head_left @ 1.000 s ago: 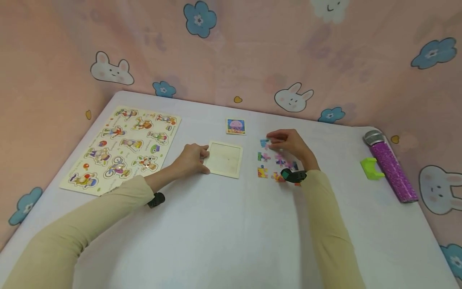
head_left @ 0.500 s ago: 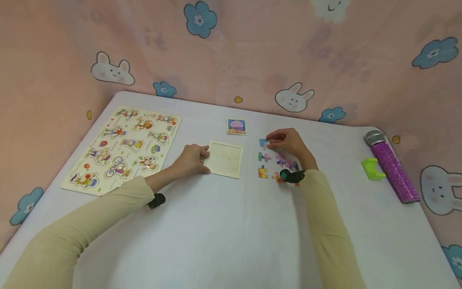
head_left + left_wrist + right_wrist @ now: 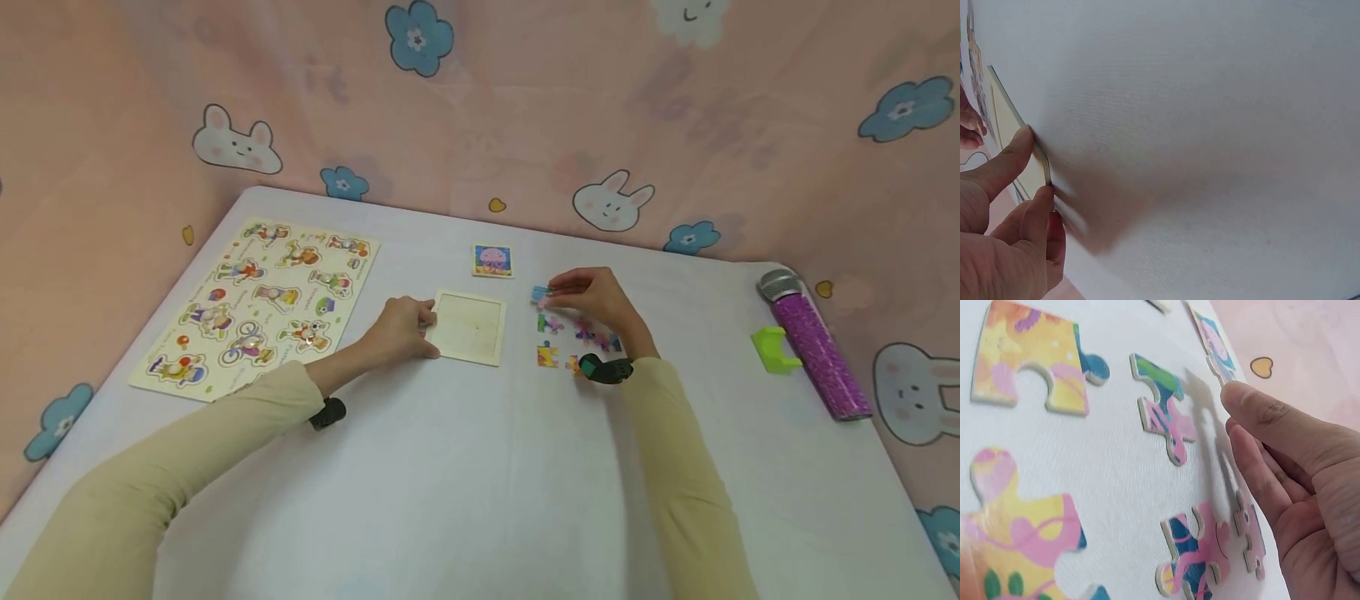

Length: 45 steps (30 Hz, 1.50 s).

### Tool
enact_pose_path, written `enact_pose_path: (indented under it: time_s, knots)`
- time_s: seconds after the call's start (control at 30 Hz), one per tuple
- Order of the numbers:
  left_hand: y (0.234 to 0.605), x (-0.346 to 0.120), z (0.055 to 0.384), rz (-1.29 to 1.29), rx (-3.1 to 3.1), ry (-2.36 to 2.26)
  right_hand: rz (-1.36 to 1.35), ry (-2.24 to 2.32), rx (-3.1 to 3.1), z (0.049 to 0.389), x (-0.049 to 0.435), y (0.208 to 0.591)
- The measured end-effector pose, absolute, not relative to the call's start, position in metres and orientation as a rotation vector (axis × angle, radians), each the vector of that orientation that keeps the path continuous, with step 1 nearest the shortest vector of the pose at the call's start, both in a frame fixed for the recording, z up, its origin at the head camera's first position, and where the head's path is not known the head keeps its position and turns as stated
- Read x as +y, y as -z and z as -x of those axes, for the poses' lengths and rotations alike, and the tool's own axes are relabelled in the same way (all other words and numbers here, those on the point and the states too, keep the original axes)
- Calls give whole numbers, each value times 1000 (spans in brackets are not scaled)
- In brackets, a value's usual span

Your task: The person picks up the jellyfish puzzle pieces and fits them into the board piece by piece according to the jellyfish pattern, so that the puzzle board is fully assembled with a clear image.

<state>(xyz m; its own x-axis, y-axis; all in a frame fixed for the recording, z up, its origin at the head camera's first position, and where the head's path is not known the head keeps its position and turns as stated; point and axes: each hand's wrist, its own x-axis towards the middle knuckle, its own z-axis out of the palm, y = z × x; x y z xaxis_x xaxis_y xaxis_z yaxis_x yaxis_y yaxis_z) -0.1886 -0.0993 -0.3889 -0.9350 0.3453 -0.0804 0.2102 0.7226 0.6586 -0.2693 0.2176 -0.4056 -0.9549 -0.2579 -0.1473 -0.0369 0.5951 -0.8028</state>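
Observation:
A square cream puzzle tray (image 3: 468, 327) with a raised rim lies mid-table, its recess bare. My left hand (image 3: 397, 330) holds it by its left side, thumb and fingers at the edge, as the left wrist view also shows, with the thumb (image 3: 1013, 159) on the rim. To the right of the tray, my right hand (image 3: 596, 298) pinches a blue-and-pink jigsaw piece (image 3: 538, 294) between thumb and fingertips, just off the cloth. Several loose pieces lie below that hand, among them a yellow piece (image 3: 547, 357) and a green-and-pink piece (image 3: 1161, 403). The right wrist partly hides others.
Behind the tray lies a small picture card (image 3: 492, 261) with a pink sea creature. A large picture board (image 3: 255, 308) stands at the left. At the right are a purple glitter microphone (image 3: 817, 354) and a lime-green plastic piece (image 3: 774, 350). Pink patterned cloth (image 3: 480, 108) backs the table.
The right fingers have picked up the blue-and-pink jigsaw piece and shifted it slightly left. My left hand stays at the tray's edge.

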Motion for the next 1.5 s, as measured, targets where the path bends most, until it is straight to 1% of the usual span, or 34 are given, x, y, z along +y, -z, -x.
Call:
enact_pose_path:
  time_s: [0.3, 0.7, 0.93, 1.3, 1.5]
  knots:
    - [386, -99, 190, -420, 2717, -1031, 178, 1477, 2492, 261, 208, 404]
    - [384, -97, 188, -393, 2702, -1040, 152, 1558, 2426, 253, 187, 407]
    - [384, -97, 188, -400, 2712, -1018, 194, 1600, 2411, 249, 175, 407]
    - [383, -96, 189, -402, 2717, -1009, 353, 1687, 2355, 247, 159, 413]
    - [382, -96, 189, -398, 2722, -989, 324, 1660, 2407, 248, 149, 418]
